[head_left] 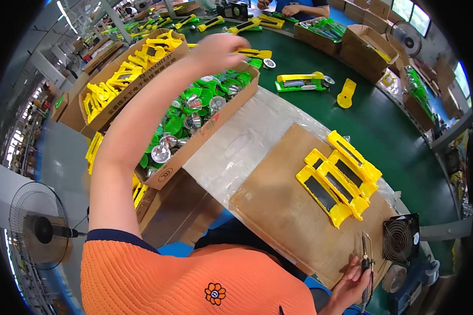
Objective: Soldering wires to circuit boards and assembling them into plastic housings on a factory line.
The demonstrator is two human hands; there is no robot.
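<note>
Soldering iron point(365, 264) in the right hand point(355, 283), at the near right of the scene, beside the near right edge of a brown board point(268, 210). Thumb and fingers are closed around its dark handle, with the metal tip pointing toward the far side and a thin curved metal piece running alongside. That hand is low, the palm turned partly upward and the wrist near the lower edge; the iron stands just left of a small black fan point(400, 239). The left hand point(223, 50) is blurred, so I cannot tell whether its fingers are open or closed, or whether they hold anything. A yellow part point(255, 53) lies just beside its fingertips, but contact cannot be made out. The left arm is bent at the elbow, the forearm stretching over a carton of green and silver parts point(194, 149) toward the far side, close to the green belt point(394, 147). Several yellow casings point(347, 181) with dark panels lie together on the far right part of the board, beyond the iron's tip. Farther left, another carton point(142, 79) is heaped with yellow pieces.
</note>
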